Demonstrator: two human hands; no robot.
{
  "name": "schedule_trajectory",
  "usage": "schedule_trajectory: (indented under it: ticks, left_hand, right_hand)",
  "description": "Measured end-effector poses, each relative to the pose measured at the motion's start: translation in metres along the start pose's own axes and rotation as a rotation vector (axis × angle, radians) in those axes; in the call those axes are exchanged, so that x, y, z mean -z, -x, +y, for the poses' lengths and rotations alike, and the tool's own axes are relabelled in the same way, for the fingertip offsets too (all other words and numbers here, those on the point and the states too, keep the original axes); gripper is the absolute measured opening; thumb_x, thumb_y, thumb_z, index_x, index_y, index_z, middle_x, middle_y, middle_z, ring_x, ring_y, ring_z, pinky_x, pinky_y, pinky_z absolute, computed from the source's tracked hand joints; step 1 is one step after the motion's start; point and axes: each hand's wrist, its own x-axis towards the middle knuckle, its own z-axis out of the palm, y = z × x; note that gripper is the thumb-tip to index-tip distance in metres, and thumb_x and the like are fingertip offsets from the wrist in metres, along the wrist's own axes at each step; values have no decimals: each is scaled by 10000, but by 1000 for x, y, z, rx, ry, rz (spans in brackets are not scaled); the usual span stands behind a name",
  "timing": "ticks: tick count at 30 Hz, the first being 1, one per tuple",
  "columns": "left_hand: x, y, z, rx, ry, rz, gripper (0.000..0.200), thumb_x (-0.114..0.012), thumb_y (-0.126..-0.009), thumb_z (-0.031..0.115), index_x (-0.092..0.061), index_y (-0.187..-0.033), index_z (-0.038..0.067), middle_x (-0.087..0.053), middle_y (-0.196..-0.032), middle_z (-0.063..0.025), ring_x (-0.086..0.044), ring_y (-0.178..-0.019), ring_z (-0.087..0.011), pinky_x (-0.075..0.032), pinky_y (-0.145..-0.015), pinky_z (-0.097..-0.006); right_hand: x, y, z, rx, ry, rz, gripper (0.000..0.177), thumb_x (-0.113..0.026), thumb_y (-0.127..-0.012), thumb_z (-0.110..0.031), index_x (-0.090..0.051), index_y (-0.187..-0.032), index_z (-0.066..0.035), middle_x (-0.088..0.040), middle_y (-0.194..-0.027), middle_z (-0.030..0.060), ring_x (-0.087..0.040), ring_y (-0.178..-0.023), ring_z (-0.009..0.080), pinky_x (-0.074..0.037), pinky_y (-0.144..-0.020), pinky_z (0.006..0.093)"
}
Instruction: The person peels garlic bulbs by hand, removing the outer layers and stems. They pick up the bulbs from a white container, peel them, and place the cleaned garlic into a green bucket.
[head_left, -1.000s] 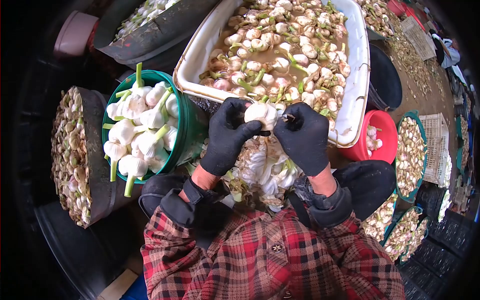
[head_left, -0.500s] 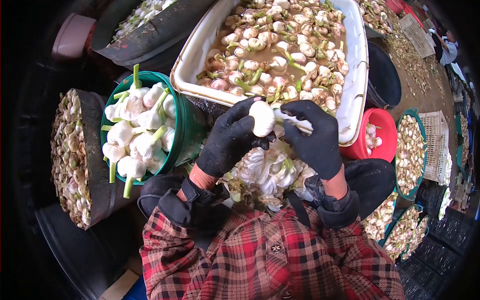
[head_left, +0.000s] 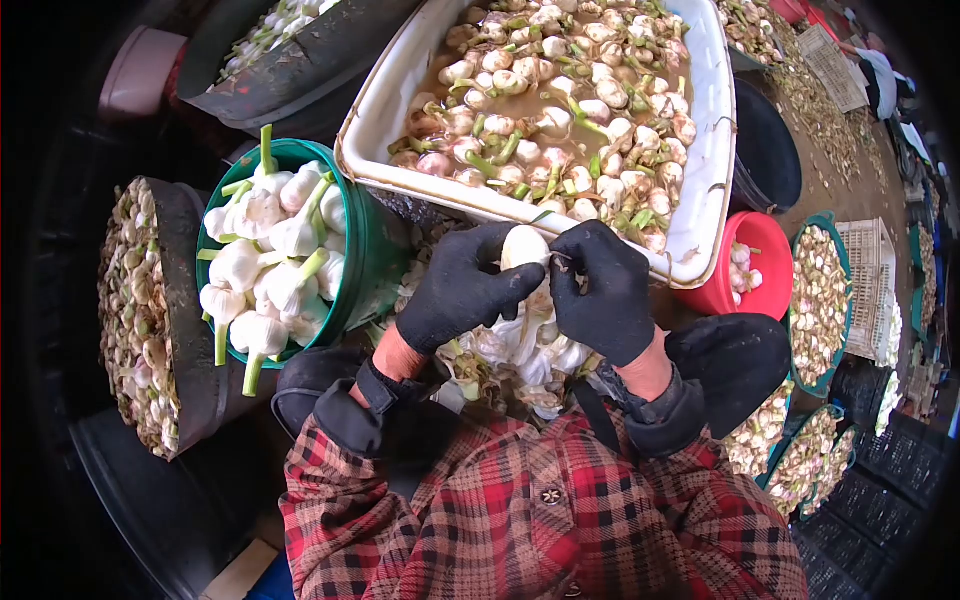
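In the head view a white garlic bulb (head_left: 524,248) is gripped by my black-gloved left hand (head_left: 462,290), its thumb lying across the front of the bulb. My right hand (head_left: 606,292), gloved too, is closed in a pinch at the bulb's right side; what lies between its fingertips is too small to name. Peeled garlic skins (head_left: 540,355) are heaped beneath both hands, between my knees. A green bucket (head_left: 375,265) to the left holds clean white bulbs with trimmed green stems.
Ahead stands a white tub (head_left: 455,200) with many garlic bulbs in murky water. A red bucket (head_left: 765,290) with a few bulbs is at the right, near a pale crate (head_left: 868,280). Containers of unpeeled garlic (head_left: 140,300) line the left side.
Both hands have come lower with the garlic bulb. My right hand has closed from a looser curl into a pinch against the bulb's side, and the pale stem no longer shows.
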Motion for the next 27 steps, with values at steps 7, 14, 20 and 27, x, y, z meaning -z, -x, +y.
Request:
schedule_trajectory:
  ticks: [7,14,20,27]
  left_hand:
    - [-4,-1,-19,-412,-271,45,441,-734,-751,149,-590,-1118,-48,-635,-903,-31,-574,-800,-72,-507,-725,-245]
    - [-4,-4,-17,-312,-63,1,473,-715,-792,197,-572,-1175,-41,-646,-871,-43,-585,-721,-77,-501,-652,-242]
    - [-10,-1,-4,36,-6,-54,353,-635,-892,248,-601,-1140,0,-613,-730,-7,-546,-554,-51,-434,-490,-209]
    - [-9,-9,-33,-355,-476,47,369,-658,-849,228,-593,-1113,-20,-618,-739,-47,-569,-642,-81,-468,-555,-251]
  right_hand:
    - [-2,4,5,-158,-142,-23,76,-589,-750,7,-518,-771,-13,-549,-710,166,-562,-618,349,-435,-556,383]
    - [1,5,7,-247,-347,10,135,-645,-783,-12,-611,-913,-17,-610,-771,101,-625,-686,188,-473,-610,299]
    - [-9,14,-3,-199,-125,54,125,-644,-782,-12,-592,-893,-32,-607,-814,126,-630,-715,275,-480,-619,354]
    - [-20,20,5,-207,-95,83,60,-606,-790,-19,-566,-833,-21,-575,-707,173,-594,-656,376,-459,-584,414]
